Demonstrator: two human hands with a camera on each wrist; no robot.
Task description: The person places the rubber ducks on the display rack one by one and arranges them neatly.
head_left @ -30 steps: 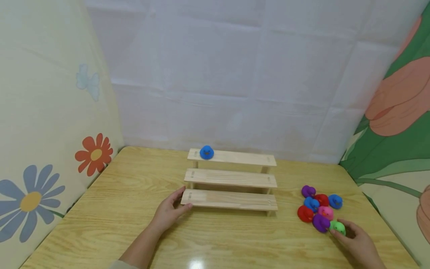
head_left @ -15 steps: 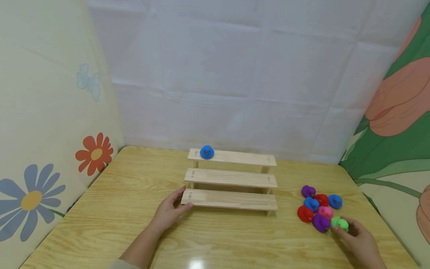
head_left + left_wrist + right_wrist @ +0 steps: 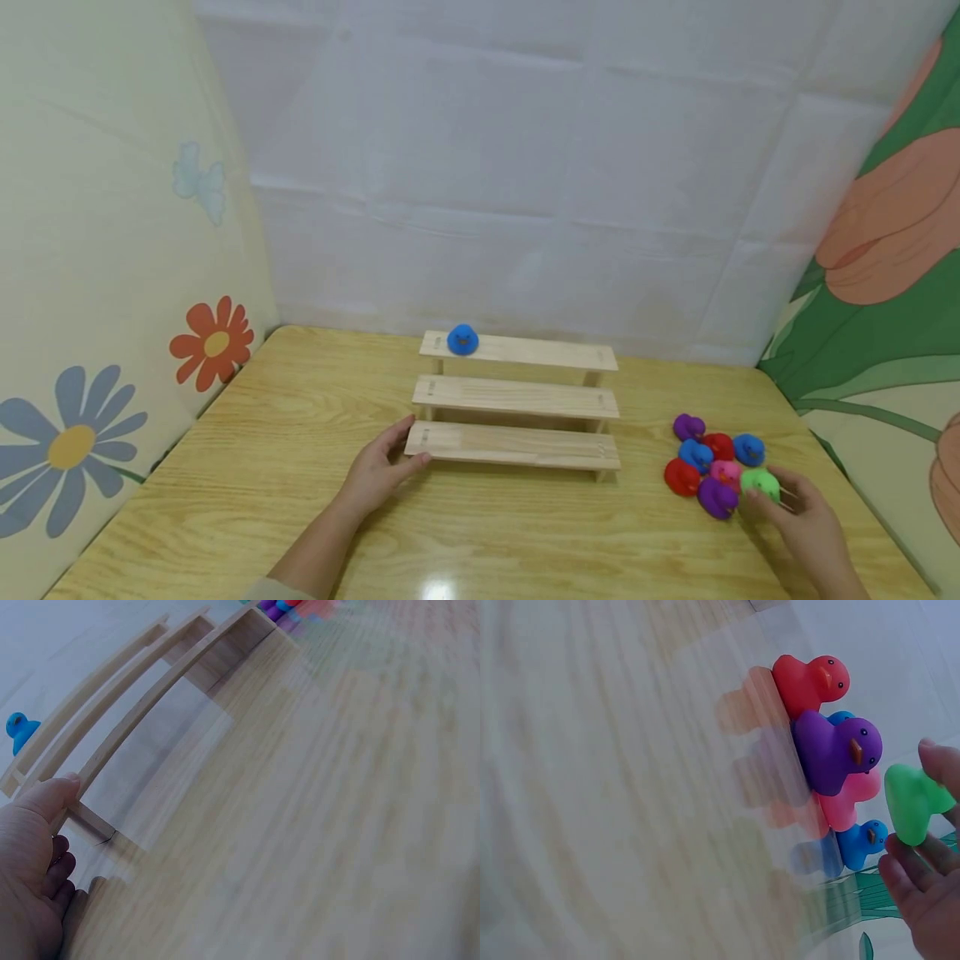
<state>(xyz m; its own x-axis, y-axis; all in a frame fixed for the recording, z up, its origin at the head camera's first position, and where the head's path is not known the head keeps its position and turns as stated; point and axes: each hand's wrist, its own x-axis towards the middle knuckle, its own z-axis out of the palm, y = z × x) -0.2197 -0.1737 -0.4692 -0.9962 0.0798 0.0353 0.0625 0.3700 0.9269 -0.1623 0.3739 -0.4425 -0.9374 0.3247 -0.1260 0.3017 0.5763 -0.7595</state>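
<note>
My right hand [image 3: 806, 521] pinches a green rubber duck [image 3: 761, 484] between thumb and fingers; in the right wrist view the green duck [image 3: 913, 802] is off the table, apart from the others. Beside it sits a cluster of rubber ducks, among them a purple duck [image 3: 717, 497], a pink duck [image 3: 726, 475] and a red duck [image 3: 682, 477]. My left hand [image 3: 377, 471] grips the left end of the lowest board of a three-step wooden rack [image 3: 513, 445], thumb on the front edge. On the rack's top step, near its left end, stands a blue duck [image 3: 462, 340].
The wood-grain table [image 3: 300, 408] carries everything. A white cloth [image 3: 480, 167] hangs behind it, a flowered panel [image 3: 97, 250] stands at the left and another patterned panel [image 3: 892, 275] at the right. Farther back in the cluster are another purple duck [image 3: 688, 427] and a blue duck [image 3: 748, 449].
The right hand has lifted the green duck off the table, turning it and moving slightly right and up in the head view. My left hand has stayed on the rack.
</note>
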